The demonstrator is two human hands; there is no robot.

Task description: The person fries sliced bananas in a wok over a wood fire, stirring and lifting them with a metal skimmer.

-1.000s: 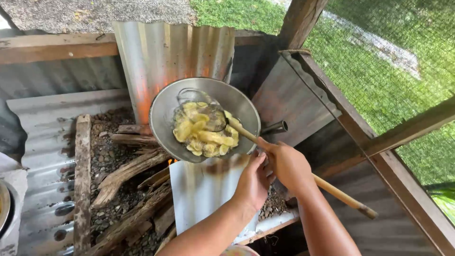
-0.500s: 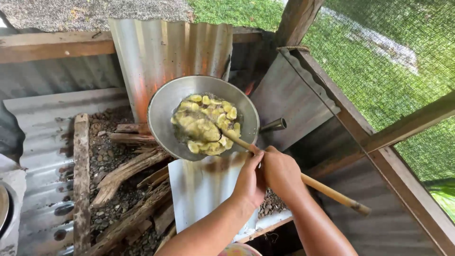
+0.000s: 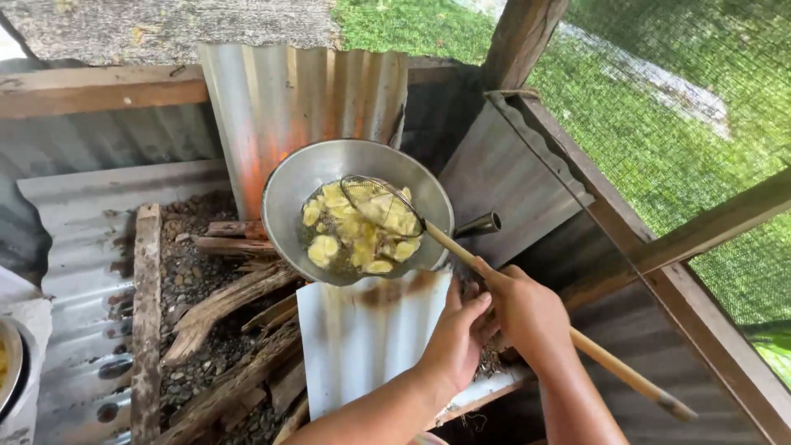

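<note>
Both hands, the right hand [image 3: 527, 317] and the left hand [image 3: 457, 342], are closing their fingers around the long wooden handle [image 3: 593, 350], keeping the wire skimmer [image 3: 381, 206] over the frying pieces [image 3: 354, 239] in the wok [image 3: 305, 177].

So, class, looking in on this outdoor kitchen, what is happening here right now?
A person is frying yellow food pieces in a metal wok set over firewood. The right hand holds the long wooden handle of a wire skimmer, whose basket sits over the pieces in the oil. The left hand rests beside it, against the corrugated metal sheet in front of the wok.
</note>
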